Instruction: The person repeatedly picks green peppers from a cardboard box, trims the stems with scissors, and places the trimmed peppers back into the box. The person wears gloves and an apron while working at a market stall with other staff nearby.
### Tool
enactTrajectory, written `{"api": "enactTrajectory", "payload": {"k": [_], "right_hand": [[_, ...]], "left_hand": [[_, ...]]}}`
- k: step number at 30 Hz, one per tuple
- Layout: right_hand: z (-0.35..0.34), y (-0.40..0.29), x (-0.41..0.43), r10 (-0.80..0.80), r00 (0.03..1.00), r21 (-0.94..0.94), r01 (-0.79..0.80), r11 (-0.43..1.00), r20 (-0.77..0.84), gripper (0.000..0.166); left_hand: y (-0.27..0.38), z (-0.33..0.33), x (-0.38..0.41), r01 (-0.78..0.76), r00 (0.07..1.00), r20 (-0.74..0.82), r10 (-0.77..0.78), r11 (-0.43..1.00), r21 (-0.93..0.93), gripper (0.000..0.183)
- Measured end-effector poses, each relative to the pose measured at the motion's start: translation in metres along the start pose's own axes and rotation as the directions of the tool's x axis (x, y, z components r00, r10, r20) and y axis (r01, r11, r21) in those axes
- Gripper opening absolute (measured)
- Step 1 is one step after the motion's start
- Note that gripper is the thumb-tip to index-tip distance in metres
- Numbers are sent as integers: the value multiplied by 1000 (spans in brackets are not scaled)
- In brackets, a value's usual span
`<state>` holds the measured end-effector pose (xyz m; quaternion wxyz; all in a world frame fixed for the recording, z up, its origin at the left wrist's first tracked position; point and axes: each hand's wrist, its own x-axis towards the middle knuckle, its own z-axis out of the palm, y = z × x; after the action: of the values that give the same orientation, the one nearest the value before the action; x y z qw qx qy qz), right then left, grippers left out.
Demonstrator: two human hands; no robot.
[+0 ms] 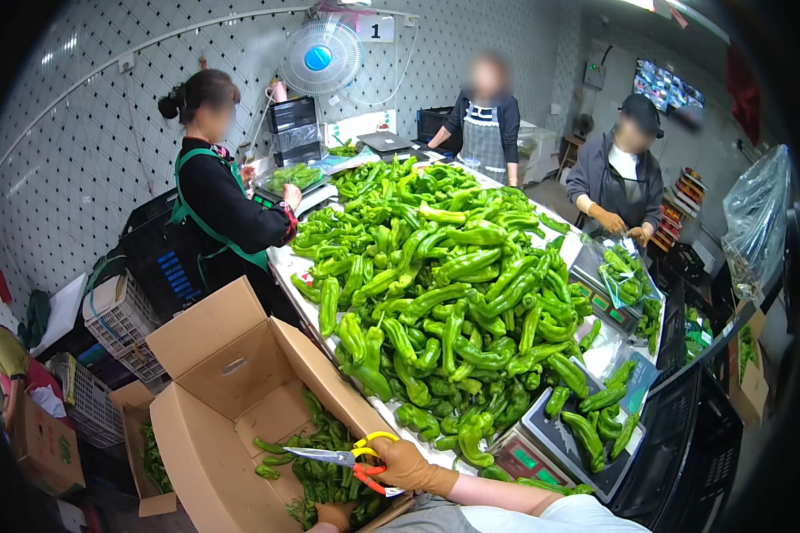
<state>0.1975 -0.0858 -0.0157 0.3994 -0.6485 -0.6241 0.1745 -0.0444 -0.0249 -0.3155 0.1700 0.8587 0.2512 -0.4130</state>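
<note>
A pair of scissors (337,457) with yellow and red handles is in my right hand (410,466), which wears a brown glove. Their blades reach over an open cardboard box (203,433). Down in that box, at the bottom of the view, my left hand (335,514) in a brown glove is among green peppers (330,476); its fingers are mostly hidden. A large heap of green peppers (440,286) covers the table beside the box. Several peppers lie on a digital scale (540,426) near the table's right edge.
One person (220,193) in a green apron stands at the left by a tray of peppers. Another (487,126) stands behind the table. A gloved person (620,166) at the right handles a bag of peppers (623,273) over a second scale. Black crates (693,433) line the right side.
</note>
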Motion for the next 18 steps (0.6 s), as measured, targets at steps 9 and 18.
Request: {"api": "enactTrajectory", "payload": {"k": [9,18], "right_hand": [[-6,-10,0,0,1000,47,-1,999,22,40],[3,1,-5,43,997,122,-51,991,67,38]], "left_hand": [[1,-110,-74,88,982,-150,-113,982,-166,51],[-2,-164,-127,-135,816,-515,-264,778,-613,50]]}}
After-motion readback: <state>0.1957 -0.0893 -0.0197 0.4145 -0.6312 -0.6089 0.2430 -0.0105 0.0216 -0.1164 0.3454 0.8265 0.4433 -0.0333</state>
